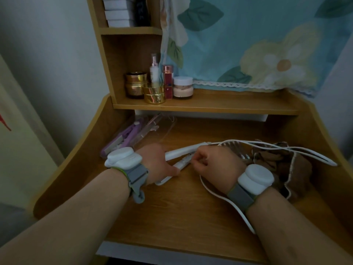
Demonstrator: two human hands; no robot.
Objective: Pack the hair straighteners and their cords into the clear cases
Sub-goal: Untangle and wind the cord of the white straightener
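Observation:
A white hair straightener (182,153) lies slanted on the wooden desk (181,211), its two arms spread apart. My left hand (155,162) grips its lower end. My right hand (214,164) pinches it near the hinge. Its white cord (267,149) loops off to the right and back under my right wrist. A purple straightener (123,137) lies inside a clear case (147,129) at the back left of the desk. A second clear case (237,151) shows partly behind my right hand.
A brown cloth bag (284,165) sits crumpled at the right of the desk. The shelf (229,106) above holds gold jars (153,94), a white jar and small bottles. A floral curtain (257,41) hangs behind. Raised wooden sides border the desk.

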